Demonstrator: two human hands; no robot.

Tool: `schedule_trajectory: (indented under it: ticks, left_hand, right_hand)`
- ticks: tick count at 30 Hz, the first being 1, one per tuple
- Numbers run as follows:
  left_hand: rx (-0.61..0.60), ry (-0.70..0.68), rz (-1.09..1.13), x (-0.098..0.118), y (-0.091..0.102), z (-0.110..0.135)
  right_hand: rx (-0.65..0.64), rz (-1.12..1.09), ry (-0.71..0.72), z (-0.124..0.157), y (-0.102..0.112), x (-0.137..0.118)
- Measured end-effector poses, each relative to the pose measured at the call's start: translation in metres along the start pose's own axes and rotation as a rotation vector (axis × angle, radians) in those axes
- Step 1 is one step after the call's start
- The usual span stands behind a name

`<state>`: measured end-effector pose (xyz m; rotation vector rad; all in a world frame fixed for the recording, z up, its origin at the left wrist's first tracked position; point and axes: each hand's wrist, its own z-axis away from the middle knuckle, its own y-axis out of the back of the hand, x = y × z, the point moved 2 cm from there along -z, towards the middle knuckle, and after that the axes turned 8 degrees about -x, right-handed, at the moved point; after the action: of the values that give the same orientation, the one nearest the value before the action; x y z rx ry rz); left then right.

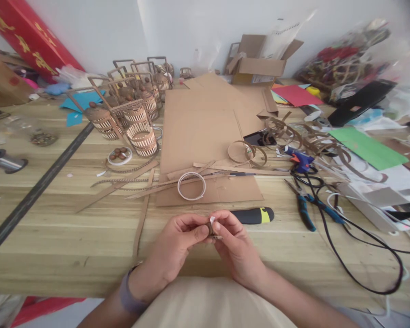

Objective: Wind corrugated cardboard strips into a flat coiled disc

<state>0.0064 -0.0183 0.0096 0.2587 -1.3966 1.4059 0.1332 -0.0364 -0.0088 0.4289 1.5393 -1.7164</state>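
Close to the table's front edge, my left hand (177, 241) and my right hand (235, 243) meet, both closed. Between the left thumb and fingers is a small round brown piece (210, 229), much like the brown balls lying farther back. My right thumb and forefinger pinch a tiny white scrap (212, 219) against it. Fingers cover most of both pieces. Just behind the right hand lies a black and yellow tool handle (256, 215). A pale ring (192, 186) rests on the cardboard sheet (201, 132) beyond my hands.
Small woven baskets (141, 136) with tall handles stand back left, beside a white dish (119, 156) of brown balls. Thin strips (143, 214) lie across the table. At right are pliers (305, 212), a blue glue gun (299, 159), looping black cable (331, 246) and curled strips (283, 130).
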Motion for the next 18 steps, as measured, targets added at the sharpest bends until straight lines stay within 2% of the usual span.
schedule_trajectory:
  ticks: [5, 12, 15, 18]
  left_hand:
    - [0.021, 0.007, 0.076, 0.000, -0.001, -0.001]
    - [0.059, -0.019, 0.115, 0.001, 0.005, 0.000]
    - [0.047, -0.016, 0.110, 0.003, 0.005, -0.001]
    - [0.058, -0.006, 0.107, 0.003, 0.005, -0.003]
  right_hand:
    - [0.002, 0.108, 0.038, 0.001, 0.007, 0.004]
    - [-0.093, 0.353, 0.150, -0.001, 0.004, -0.008]
    - [-0.130, 0.376, 0.129, -0.001, 0.006, -0.011]
    - [-0.088, 0.475, 0.195, 0.001, 0.011, -0.013]
